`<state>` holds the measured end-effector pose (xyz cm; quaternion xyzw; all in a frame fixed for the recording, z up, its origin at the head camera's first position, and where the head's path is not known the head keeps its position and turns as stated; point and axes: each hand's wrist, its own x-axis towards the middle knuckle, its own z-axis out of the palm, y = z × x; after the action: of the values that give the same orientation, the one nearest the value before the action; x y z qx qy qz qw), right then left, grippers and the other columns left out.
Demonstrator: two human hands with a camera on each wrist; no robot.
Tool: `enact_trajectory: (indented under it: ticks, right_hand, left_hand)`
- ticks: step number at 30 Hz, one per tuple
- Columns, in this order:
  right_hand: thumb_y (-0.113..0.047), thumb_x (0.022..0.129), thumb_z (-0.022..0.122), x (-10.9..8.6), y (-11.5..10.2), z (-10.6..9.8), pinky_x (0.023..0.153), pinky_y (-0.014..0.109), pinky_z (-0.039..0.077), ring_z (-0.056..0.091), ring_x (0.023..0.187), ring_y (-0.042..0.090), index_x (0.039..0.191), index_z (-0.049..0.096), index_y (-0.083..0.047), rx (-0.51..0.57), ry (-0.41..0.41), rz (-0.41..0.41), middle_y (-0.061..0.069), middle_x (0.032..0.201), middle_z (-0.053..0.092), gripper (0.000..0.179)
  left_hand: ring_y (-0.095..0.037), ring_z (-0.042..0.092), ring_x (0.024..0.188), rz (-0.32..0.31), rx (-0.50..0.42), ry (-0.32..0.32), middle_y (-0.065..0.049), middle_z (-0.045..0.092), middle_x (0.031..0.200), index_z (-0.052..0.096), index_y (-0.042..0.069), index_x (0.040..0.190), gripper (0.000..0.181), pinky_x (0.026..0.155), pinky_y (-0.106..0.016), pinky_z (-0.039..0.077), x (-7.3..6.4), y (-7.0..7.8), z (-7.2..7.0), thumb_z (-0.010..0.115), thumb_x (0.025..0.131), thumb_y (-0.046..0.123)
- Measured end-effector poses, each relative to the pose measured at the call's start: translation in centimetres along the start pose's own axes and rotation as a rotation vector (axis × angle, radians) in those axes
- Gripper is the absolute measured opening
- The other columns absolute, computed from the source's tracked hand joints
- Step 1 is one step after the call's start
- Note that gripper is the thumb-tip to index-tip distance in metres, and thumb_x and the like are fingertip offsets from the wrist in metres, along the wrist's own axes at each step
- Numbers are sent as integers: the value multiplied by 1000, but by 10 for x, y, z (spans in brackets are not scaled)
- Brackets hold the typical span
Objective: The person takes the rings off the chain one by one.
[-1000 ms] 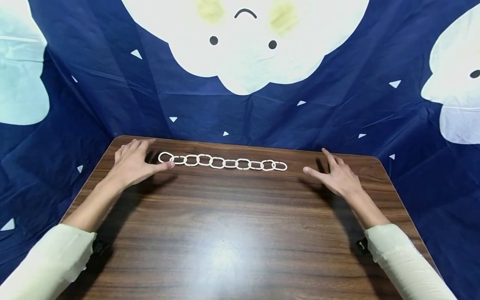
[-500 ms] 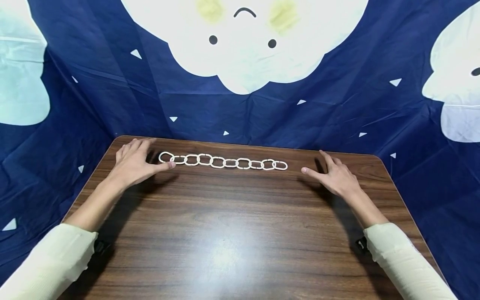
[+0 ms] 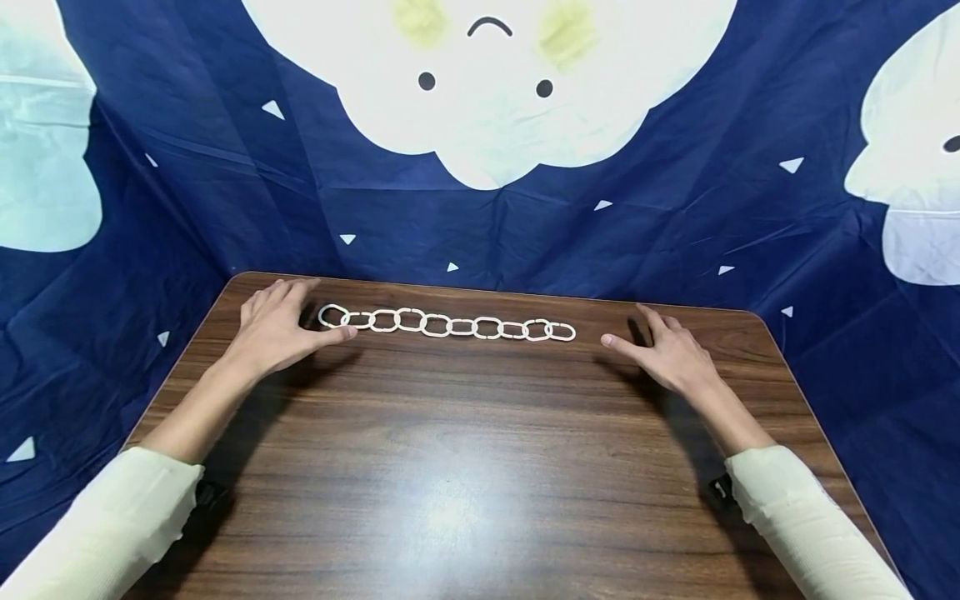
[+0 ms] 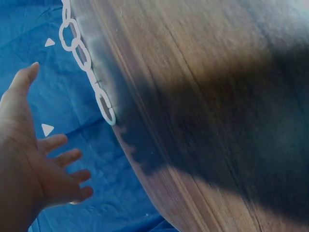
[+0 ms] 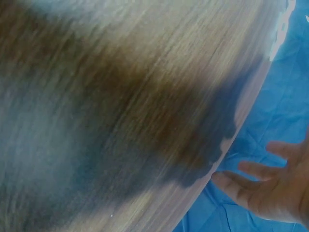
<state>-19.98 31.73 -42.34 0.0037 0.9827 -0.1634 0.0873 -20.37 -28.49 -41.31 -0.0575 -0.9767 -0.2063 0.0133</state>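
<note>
A white chain (image 3: 437, 325) of several linked oval rings lies stretched left to right along the far part of the brown wooden table (image 3: 480, 433). My left hand (image 3: 274, 333) hovers at the chain's left end, thumb and fingers spread, the thumb tip overlapping the second link in the head view. In the left wrist view that chain (image 4: 82, 54) appears beyond the spread left hand (image 4: 38, 154), with a gap between them. To the right of the chain's other end, my right hand (image 3: 671, 354) is held with thumb and fingers apart, holding nothing.
A dark blue cloth backdrop (image 3: 495, 242) with white clouds and small triangles surrounds the table's back and sides. Both hands cast shadows on the wood. Pale sleeves (image 3: 112, 517) cover the forearms.
My left hand has shifted slightly to the right, and my right hand slightly to the left. The chain stays in place.
</note>
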Motion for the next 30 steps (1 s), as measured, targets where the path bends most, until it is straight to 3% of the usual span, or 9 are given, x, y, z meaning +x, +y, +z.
enact_trajectory:
  ticks: [9,15,22,30]
  right_hand:
    - [-101,92,47,2,-3,1,117,89,36,33,161,65,182,18,-22,8,-15,-1,34,181,27,124]
    - [-102,91,48,3,-5,5,117,88,37,35,162,62,182,21,-21,15,-15,-9,34,181,29,124]
    - [-101,91,49,4,-6,7,118,86,39,38,161,60,179,28,-17,19,-8,-17,34,179,33,123]
    - [-100,92,51,4,-6,8,121,81,41,42,159,58,175,35,-10,11,-4,-33,35,176,38,124]
  left_hand:
    - [-64,38,154,18,-35,17,-33,49,167,47,5,167,112,125,-83,21,1,9,7,83,88,76]
    - [-63,38,155,20,-58,0,-31,49,169,49,4,166,112,126,-82,19,3,18,11,83,89,76]
    - [-60,43,152,30,-50,-3,-31,51,168,50,5,166,111,122,-78,28,4,25,15,81,89,78]
    - [-58,44,152,25,-60,-24,-31,51,166,52,4,164,109,123,-74,29,2,30,21,79,90,79]
